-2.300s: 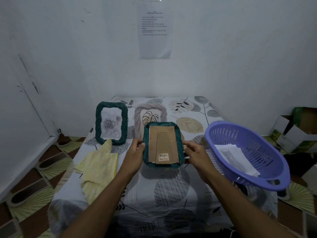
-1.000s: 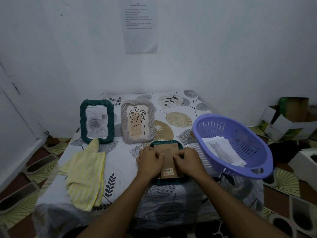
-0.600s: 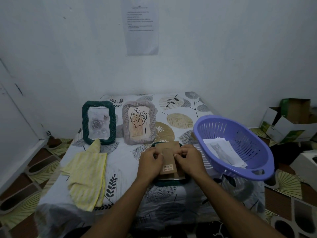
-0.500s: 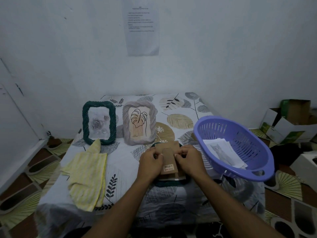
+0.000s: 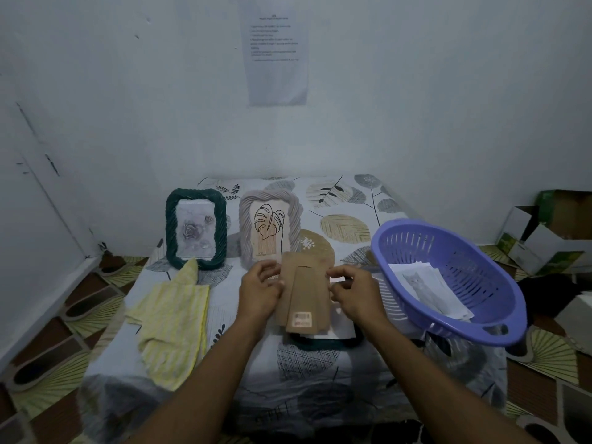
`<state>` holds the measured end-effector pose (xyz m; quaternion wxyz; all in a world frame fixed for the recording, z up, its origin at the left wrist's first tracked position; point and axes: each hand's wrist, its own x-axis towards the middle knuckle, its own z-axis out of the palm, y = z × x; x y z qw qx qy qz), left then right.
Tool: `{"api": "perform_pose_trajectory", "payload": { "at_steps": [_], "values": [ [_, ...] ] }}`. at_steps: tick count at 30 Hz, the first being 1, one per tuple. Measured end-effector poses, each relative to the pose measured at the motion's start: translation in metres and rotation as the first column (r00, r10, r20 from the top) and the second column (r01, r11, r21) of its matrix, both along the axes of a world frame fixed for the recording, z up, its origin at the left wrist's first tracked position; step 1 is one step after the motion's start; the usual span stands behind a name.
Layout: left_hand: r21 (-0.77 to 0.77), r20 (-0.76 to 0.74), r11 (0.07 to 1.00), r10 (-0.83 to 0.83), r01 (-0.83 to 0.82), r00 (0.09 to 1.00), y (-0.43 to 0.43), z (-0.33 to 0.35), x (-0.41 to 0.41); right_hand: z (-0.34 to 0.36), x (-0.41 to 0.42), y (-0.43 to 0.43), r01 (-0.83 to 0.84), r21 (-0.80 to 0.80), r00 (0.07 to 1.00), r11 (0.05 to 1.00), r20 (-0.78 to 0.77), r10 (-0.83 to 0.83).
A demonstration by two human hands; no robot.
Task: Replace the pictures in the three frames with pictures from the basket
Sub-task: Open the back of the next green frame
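At the near left of the table covered in a leaf-patterned cloth [image 5: 320, 373] lay a crumpled yellow striped cloth [image 5: 171, 318]. Behind it, at the far left, stood an upright dark green rope-textured picture frame [image 5: 196, 229] holding a pale rose picture, and just to its right stood a grey rope-textured picture frame [image 5: 270, 227] holding a line drawing of a leaf. Near the middle, the left hand [image 5: 259, 291] had its fingers curled on the left edge of a brown cardboard backing board [image 5: 306, 296] with a fold-out stand and a small label at its near end. The board was raised above a second dark green rope-textured frame [image 5: 320, 344] lying face down on the table, with a white sheet showing inside it. The right hand [image 5: 355, 291] pinched the board's right edge between thumb and fingers. At the right edge of the table sat a purple slotted plastic basket [image 5: 474, 261] with loose printed pictures [image 5: 429, 290] in it, the top one showing a grey cat. Open cardboard boxes [image 5: 544, 232] stood on the floor at the far right.
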<state>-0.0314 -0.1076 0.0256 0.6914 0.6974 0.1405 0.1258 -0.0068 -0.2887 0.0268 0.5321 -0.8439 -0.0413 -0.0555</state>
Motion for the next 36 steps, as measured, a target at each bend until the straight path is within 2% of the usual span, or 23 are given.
{"api": "perform_pose_trajectory", "payload": {
  "at_steps": [3, 6, 9, 11, 15, 19, 22, 25, 36],
  "values": [
    [-0.042, -0.012, 0.997, 0.070, -0.071, 0.997, 0.030, -0.006, -0.002, -0.009, -0.002, 0.000, -0.024, -0.198, 0.994, 0.980, 0.096, 0.044],
    [-0.015, -0.036, 0.992, 0.125, -0.126, 0.991, 0.059, -0.009, -0.008, -0.019, -0.003, -0.003, -0.043, -0.347, 0.986, 0.937, 0.136, 0.096],
    [0.103, -0.054, 0.987, 0.131, -0.125, 0.990, 0.077, -0.013, -0.012, -0.026, -0.001, -0.007, -0.013, -0.500, 0.972, 0.866, 0.196, 0.128],
    [0.254, -0.060, 0.958, 0.152, -0.132, 0.987, 0.083, -0.017, -0.014, -0.030, -0.002, -0.010, 0.028, -0.551, 0.970, 0.834, 0.217, 0.111],
    [0.578, 0.001, 0.807, 0.148, -0.122, 0.989, 0.084, -0.025, -0.020, -0.036, -0.002, -0.011, 0.010, -0.505, 0.978, 0.863, 0.186, 0.098],
    [0.700, 0.086, 0.709, 0.038, -0.087, 0.996, 0.077, -0.025, -0.024, -0.041, -0.003, -0.008, -0.052, -0.449, 0.983, 0.892, 0.132, 0.123],
    [0.799, -0.034, 0.594, -0.118, 0.098, 0.992, 0.075, -0.033, -0.019, -0.043, -0.003, -0.007, -0.074, -0.447, 0.982, 0.891, 0.122, 0.142],
    [0.842, -0.135, 0.500, -0.169, 0.203, 0.976, 0.074, -0.042, -0.018, -0.044, -0.002, -0.008, -0.091, -0.455, 0.981, 0.886, 0.113, 0.159],
    [0.865, -0.111, 0.461, -0.216, 0.201, 0.970, 0.081, -0.040, -0.027, -0.046, -0.004, -0.009, -0.074, -0.464, 0.981, 0.883, 0.126, 0.148]
  ]
}}
